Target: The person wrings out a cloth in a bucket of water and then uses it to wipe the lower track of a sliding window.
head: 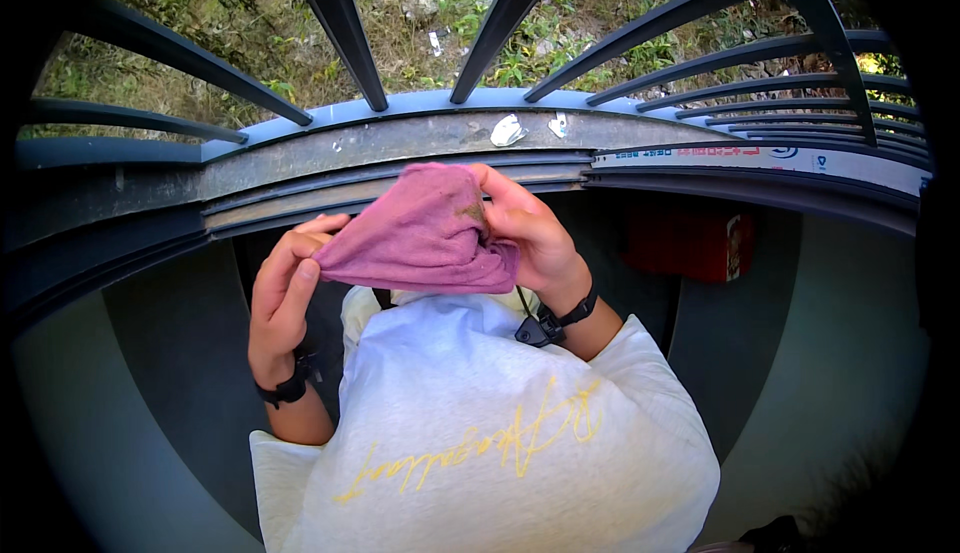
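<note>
A pink-purple cloth (420,234) is stretched between my two hands, just on my side of the window track. My left hand (281,283) pinches its pointed corner between thumb and fingers. The bunched opposite end is in my right hand (529,230), with the thumb pressed near a dark brown stain on the fabric. Some of the right fingers are hidden behind the cloth. Each wrist wears a black strap.
Beyond the cloth runs a dirty window sill (420,132) with torn white scraps (508,130) on it. Metal window tracks (375,185) lie nearer. Dark metal bars (495,27) stand outside, before weedy ground. A red box (686,245) is low at the right.
</note>
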Demonstrator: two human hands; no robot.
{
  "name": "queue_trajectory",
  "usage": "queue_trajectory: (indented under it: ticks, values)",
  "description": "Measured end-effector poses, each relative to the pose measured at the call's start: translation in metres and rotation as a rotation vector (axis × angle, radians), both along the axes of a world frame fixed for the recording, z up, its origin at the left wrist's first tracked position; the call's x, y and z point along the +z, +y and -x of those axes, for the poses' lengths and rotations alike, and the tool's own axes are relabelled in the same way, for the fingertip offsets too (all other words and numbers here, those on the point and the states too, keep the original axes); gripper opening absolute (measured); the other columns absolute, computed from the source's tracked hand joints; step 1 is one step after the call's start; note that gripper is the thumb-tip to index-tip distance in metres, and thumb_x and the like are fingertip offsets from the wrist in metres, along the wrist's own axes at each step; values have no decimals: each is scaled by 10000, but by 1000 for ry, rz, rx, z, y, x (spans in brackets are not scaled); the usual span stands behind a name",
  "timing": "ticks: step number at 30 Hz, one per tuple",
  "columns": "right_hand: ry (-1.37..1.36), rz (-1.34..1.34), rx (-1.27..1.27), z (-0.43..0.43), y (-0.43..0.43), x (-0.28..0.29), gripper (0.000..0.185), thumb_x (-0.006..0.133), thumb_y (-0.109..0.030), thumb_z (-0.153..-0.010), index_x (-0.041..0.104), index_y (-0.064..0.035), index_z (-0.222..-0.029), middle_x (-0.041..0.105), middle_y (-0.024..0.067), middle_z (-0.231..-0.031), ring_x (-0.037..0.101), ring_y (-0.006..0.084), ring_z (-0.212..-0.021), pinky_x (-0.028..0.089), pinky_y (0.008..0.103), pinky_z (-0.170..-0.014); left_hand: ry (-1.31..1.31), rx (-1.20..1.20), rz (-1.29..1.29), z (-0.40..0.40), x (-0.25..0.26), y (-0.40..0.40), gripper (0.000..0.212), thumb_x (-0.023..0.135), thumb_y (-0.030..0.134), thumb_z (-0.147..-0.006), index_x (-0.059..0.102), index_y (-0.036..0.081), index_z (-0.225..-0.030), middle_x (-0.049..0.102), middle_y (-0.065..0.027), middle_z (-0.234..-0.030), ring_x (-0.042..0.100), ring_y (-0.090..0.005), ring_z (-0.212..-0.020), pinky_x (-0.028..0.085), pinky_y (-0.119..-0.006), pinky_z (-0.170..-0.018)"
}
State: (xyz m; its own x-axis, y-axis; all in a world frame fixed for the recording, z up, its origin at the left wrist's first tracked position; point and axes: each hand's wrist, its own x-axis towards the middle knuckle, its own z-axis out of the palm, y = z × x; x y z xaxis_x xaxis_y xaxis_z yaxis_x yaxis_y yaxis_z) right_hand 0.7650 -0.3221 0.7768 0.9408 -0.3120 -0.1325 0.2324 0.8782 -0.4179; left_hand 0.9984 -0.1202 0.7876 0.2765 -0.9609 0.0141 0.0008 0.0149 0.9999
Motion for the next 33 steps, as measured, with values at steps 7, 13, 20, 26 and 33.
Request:
queue_trajectory:
  ticks: [7, 13, 20, 26, 33]
  values:
    - [-18, 10, -81, 14, 2, 10, 1024, 754, -99, -810, 163, -3, -1641, 438, 160, -1559, 491, 285, -1415, 349, 405, -1205, 452, -668, -117, 21, -69, -30, 892, 918, 254, -755, 506, 5, -1506, 593, -29, -995, 565, -170, -1083, 412, -365, -1057]
    - [11, 35, -276, 31, 15, 12, 1193, 819, -152, -728, 81, -24, -1656, 410, 167, -1573, 453, 298, -1437, 350, 413, -1207, 223, -477, -84, 41, -71, -60, 527, 868, 171, -823, 659, 40, -1289, 614, -71, -1166, 580, -197, -1173, 462, -358, -1074]
    - [104, 123, -581, 60, 27, 21, 1253, 847, -230, -675, 84, -10, -1645, 369, 210, -1588, 399, 351, -1477, 301, 443, -1241, 525, -476, -31, 63, -62, -83, 546, 741, 16, -922, 490, 11, -1406, 652, -104, -1205, 608, -226, -1236, 457, -388, -1102]
    - [74, 134, -806, 105, 41, 23, 1144, 806, -168, -738, 119, -6, -1638, 385, 208, -1580, 402, 349, -1477, 296, 451, -1246, 455, -767, -130, 80, -59, -120, 610, 661, -1, -970, 415, 46, -1526, 655, -40, -986, 656, -135, -944, 517, -285, -917]
    - [634, 240, -823, 178, 65, -27, 715, 686, 42, -898, 375, 38, -1541, 551, 148, -1462, 559, 238, -1340, 438, 389, -1157, 910, -640, -182, 95, -26, -146, 629, 603, 130, -1017, 295, 1, -1551, 704, -283, -1097, 735, -300, -724, 615, -378, -729]
